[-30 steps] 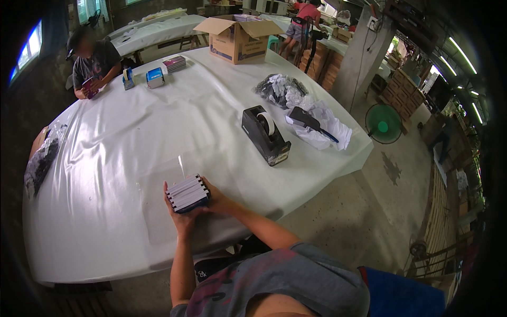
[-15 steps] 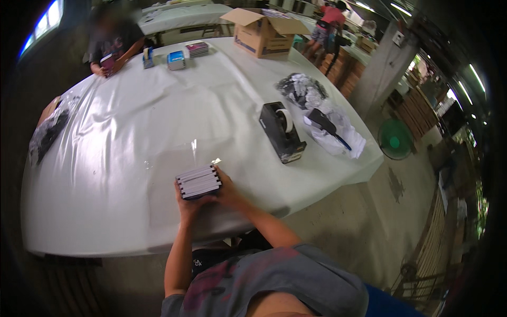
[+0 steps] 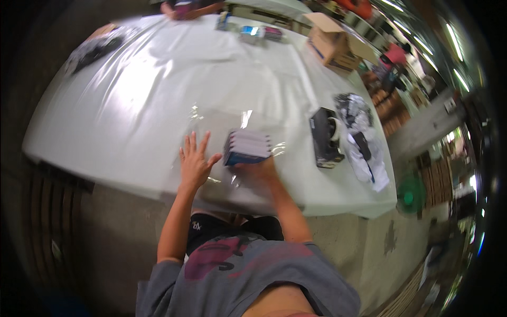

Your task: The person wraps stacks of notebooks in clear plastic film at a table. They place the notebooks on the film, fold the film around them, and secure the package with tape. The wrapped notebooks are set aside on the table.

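Note:
A block-shaped stack of small notebooks [image 3: 247,143], with pale ridged edges, dark corners and a blue side, is over the near part of the table. My right hand [image 3: 259,168] grips it from the near side; its fingers are partly hidden and blurred. To the left, my left hand [image 3: 195,162] is open, fingers spread and palm down, apart from the stack. Beneath both hands lies a clear plastic sheet [image 3: 214,119], its creases catching the light. Whether the stack rests on the sheet or is held just above it, I cannot tell.
A black tape dispenser [image 3: 323,140] stands to the right, beside crumpled plastic with a dark-handled tool [image 3: 362,145]. Far back are small stacks [image 3: 250,34] and an open cardboard box [image 3: 330,45]. Another person's hands [image 3: 182,14] hold something purple across the white-covered table [image 3: 105,153].
My left hand has let go of the stack and spread out to its left. The stack stays in my right hand. My view has turned, shifting the table in the picture.

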A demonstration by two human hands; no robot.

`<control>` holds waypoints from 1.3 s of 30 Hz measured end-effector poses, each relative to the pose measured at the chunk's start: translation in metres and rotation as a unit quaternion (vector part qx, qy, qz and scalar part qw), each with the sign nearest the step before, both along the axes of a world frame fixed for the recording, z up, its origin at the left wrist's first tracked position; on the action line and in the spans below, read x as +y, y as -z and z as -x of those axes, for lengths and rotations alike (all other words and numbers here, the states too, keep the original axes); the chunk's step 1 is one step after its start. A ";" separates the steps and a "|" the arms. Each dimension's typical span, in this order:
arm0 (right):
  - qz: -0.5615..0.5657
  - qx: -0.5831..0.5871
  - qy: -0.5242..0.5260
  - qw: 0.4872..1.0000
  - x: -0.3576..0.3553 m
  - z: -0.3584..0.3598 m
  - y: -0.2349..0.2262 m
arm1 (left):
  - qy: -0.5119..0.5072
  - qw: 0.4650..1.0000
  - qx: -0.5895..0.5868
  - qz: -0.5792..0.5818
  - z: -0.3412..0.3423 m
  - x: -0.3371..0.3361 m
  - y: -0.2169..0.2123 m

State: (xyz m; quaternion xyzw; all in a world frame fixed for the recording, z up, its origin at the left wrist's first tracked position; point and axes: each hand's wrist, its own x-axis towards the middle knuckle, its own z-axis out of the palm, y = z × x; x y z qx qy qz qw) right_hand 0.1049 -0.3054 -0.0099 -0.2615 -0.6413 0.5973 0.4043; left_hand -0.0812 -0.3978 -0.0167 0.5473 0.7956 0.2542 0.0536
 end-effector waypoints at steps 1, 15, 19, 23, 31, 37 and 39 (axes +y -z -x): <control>0.008 -0.034 0.011 0.999 0.006 -0.008 0.009 | 0.004 0.993 0.034 0.111 0.000 -0.005 0.010; 0.273 -0.070 -0.037 0.959 0.028 -0.002 -0.050 | -0.072 0.992 0.025 0.101 -0.028 0.008 0.021; 0.336 -0.180 -0.092 0.920 0.043 0.016 -0.041 | -0.090 0.989 0.055 0.103 -0.038 0.008 0.021; 0.376 -0.255 -0.116 0.883 0.057 0.022 -0.035 | -0.070 0.981 -0.028 0.176 -0.027 0.005 -0.006; 0.401 -0.274 -0.118 0.866 0.066 0.028 -0.025 | -0.084 0.981 0.034 0.172 0.011 -0.007 0.005; 0.328 -0.293 -0.124 0.890 0.065 0.035 -0.062 | -0.084 0.981 0.078 0.158 0.006 -0.007 0.001; 0.335 -0.287 -0.142 0.886 0.066 0.039 -0.062 | -0.080 0.980 0.072 0.166 0.004 -0.008 0.001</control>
